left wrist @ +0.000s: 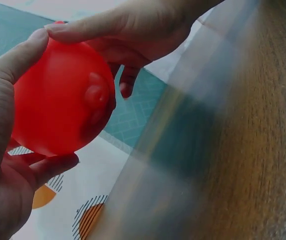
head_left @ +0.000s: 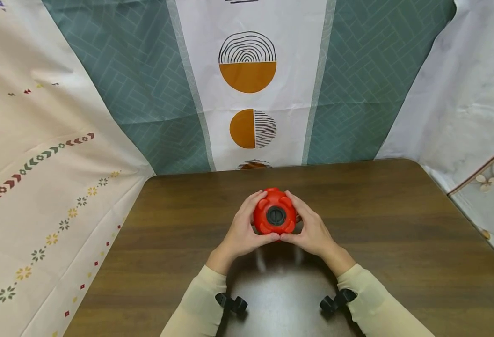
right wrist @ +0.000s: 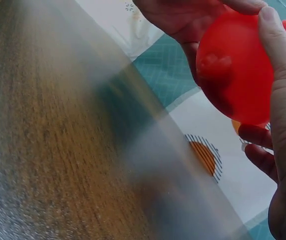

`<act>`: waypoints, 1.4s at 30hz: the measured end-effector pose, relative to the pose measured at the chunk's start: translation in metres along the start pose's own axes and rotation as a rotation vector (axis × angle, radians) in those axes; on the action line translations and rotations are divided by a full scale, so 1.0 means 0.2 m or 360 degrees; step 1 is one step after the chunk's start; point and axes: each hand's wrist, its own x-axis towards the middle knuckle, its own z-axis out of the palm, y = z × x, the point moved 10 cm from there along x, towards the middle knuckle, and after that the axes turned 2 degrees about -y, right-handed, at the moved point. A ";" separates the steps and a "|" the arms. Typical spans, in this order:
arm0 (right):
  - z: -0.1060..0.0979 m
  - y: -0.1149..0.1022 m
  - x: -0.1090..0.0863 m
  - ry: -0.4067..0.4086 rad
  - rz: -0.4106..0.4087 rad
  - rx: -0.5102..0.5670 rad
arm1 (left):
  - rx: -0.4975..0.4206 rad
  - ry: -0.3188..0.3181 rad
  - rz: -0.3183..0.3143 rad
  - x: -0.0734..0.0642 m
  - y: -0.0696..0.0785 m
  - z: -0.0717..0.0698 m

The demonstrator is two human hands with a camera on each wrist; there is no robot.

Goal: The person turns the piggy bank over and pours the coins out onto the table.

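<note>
A round red piggy bank [head_left: 263,216] is held up over the table between both hands, its underside facing the head camera. A black slotted stopper [head_left: 276,216] sits in the middle of that side, ringed by stubby red feet. The left hand [head_left: 243,228] curls round the left side and the right hand [head_left: 313,229] round the right, with thumb tips meeting at the near edge. In the left wrist view, the bank's smooth red shell [left wrist: 58,95] shows a raised snout-like bump. Fingers also pass beneath the shell [right wrist: 240,70] in the right wrist view.
The brown wooden table [head_left: 179,215] has a glossy patch of reflected light near the front. A patterned cloth [head_left: 146,70] hangs behind its far edge, with white cloths at both sides. Black wrist cameras [head_left: 231,304] are strapped over the pale sleeves [head_left: 202,299].
</note>
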 end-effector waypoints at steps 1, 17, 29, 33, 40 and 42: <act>0.00 0.00 0.00 -0.0009 0.0008 -0.0008 | -0.0026 0.0006 0.0006 0.00 0.00 0.00; 0.06 0.02 0.00 -0.0163 0.0032 -0.0050 | -0.0064 -0.0019 0.0046 0.00 -0.04 0.00; 0.05 0.01 -0.01 -0.0133 -0.0006 -0.0075 | -0.0096 0.0017 -0.0011 -0.01 -0.02 0.00; 0.03 -0.01 0.00 -0.0085 -0.0047 -0.0129 | -0.0134 0.0061 -0.0013 0.00 0.08 -0.04; -0.10 -0.08 0.01 0.0329 -0.0175 -0.0144 | -0.0088 0.0101 -0.0041 0.00 0.11 -0.06; -0.14 -0.11 0.00 0.0482 -0.0225 -0.0094 | -0.0081 0.0100 -0.0052 0.00 0.06 -0.04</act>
